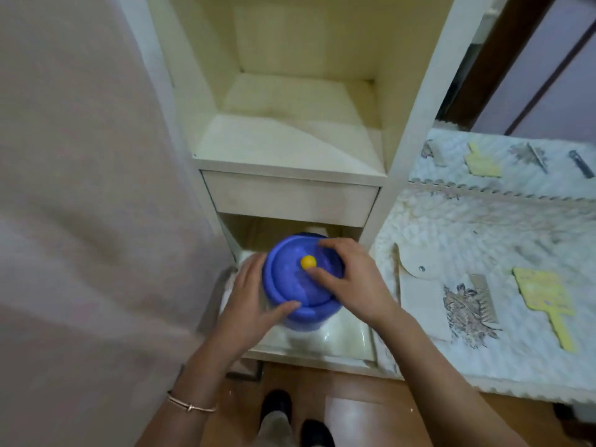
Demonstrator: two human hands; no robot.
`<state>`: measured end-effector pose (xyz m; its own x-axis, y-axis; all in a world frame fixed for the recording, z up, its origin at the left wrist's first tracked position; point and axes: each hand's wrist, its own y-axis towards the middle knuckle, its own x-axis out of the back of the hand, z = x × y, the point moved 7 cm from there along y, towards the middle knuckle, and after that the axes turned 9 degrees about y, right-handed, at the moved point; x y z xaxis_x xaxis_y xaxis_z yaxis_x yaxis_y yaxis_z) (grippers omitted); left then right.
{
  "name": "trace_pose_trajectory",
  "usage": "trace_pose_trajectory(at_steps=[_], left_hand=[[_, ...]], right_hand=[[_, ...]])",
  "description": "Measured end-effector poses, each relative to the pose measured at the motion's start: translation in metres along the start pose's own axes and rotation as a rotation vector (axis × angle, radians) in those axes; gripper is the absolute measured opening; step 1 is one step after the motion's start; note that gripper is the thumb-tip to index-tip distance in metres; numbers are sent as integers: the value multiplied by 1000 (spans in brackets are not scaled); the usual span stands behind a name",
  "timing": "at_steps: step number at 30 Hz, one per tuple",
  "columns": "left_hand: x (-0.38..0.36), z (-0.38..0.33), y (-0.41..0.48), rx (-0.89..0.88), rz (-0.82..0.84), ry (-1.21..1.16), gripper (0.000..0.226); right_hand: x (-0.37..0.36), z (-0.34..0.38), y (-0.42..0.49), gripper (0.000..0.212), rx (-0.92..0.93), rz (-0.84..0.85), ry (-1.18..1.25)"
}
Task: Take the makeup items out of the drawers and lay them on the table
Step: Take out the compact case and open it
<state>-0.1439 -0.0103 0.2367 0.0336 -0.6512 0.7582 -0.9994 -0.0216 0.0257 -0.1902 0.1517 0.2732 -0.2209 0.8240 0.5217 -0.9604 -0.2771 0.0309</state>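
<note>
A round blue container with a blue lid and a small yellow knob is over the open lower drawer. My left hand grips its left side, thumb across the front rim. My right hand holds its right side, thumb near the knob. The upper drawer is shut. On the table's white quilted cover lie a yellow hand mirror, a metal comb and a white flat piece.
A mirror behind the table reflects the items. The open shelf above the drawers holds nothing visible. A pale curtain hangs at the left. My feet in dark shoes stand on the wooden floor below the drawer.
</note>
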Motion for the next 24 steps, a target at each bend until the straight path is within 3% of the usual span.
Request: trace_pose_trajectory(at_steps=[3, 8, 11, 13, 17, 24], left_hand=[[-11, 13, 8, 8, 103, -1, 129], [-7, 12, 8, -88, 103, 61, 125], [1, 3, 17, -154, 69, 75, 114], [2, -12, 26, -234, 100, 106, 96], [-28, -36, 43, -375, 378, 351, 63], [-67, -42, 65, -299, 723, 690, 40]], right_hand=[[-16, -7, 5, 44, 13, -2, -130], [-7, -4, 0, 34, 0, -128, 27], [17, -4, -9, 11, -26, -262, 216], [31, -11, -18, 12, -79, -316, 309], [48, -28, -35, 12, -205, -387, 385], [56, -32, -53, 14, -232, -412, 384]])
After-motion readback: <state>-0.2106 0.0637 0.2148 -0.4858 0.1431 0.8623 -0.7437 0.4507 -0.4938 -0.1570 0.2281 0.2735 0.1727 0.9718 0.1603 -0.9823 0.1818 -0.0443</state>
